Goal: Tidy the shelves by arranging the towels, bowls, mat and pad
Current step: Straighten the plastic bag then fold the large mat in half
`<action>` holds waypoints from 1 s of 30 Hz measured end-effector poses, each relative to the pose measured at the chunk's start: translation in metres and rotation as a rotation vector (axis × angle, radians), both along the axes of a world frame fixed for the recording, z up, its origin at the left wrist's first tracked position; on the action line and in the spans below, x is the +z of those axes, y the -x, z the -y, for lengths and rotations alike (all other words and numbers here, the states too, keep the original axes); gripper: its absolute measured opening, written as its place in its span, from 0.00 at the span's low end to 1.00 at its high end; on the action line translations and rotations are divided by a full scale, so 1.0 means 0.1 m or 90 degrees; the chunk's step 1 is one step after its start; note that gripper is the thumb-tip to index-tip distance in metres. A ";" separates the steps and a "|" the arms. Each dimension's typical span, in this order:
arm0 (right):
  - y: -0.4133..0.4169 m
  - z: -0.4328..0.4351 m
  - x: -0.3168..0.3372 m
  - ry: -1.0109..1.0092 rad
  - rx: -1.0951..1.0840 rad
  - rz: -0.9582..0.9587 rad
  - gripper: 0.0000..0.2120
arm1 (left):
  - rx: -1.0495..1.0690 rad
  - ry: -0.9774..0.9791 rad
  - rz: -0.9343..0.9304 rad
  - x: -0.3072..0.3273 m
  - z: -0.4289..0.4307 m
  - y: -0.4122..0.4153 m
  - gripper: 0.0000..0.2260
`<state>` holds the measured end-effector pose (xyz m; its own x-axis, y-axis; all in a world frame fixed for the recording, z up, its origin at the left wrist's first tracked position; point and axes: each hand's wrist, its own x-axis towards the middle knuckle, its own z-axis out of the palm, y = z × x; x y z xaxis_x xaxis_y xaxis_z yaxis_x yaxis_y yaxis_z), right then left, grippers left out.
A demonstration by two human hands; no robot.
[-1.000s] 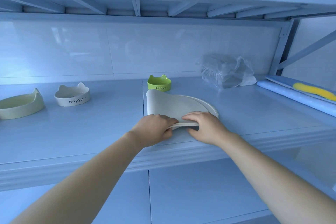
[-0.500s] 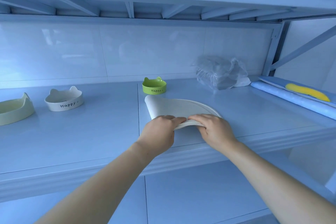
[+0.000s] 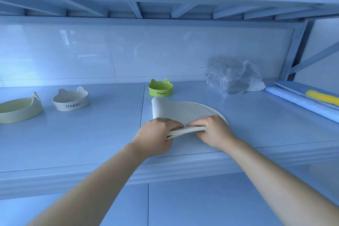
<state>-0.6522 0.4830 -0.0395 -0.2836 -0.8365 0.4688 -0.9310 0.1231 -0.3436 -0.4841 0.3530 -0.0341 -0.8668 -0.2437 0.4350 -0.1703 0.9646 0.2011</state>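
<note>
A pale round mat (image 3: 181,110) lies folded on the middle shelf (image 3: 91,134). My left hand (image 3: 157,134) and my right hand (image 3: 212,130) both pinch its near edge, where the layers show stacked. Behind the mat stands a small green bowl (image 3: 161,87) marked "Happy". A white bowl (image 3: 71,98) with cat ears sits to the left, and a larger cream bowl (image 3: 18,108) is at the far left. A grey towel in a clear plastic bag (image 3: 232,77) rests at the back right. A blue pad (image 3: 302,101) with a yellow patch lies at the right end.
The upper shelf's underside (image 3: 165,9) hangs low over the work space. A metal upright with a diagonal brace (image 3: 291,60) closes the right side. A lower shelf (image 3: 201,207) shows beneath my arms. White tiled wall stands behind.
My hands have stayed pinched on the mat's near edge; the folded layers are lifted slightly more off the shelf. The view has shifted a little.
</note>
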 end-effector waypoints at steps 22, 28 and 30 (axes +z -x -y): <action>0.13 -0.56 -0.05 -0.066 -0.087 0.002 0.24 | 0.060 -0.067 0.027 -0.03 0.25 0.01 0.26; 0.30 -0.64 0.08 -0.179 -0.087 0.061 0.26 | 0.065 -0.123 -0.005 -0.02 0.29 0.17 0.20; 0.37 -0.67 0.16 -0.233 -0.088 0.072 0.28 | 0.082 -0.146 -0.021 -0.01 0.30 0.23 0.18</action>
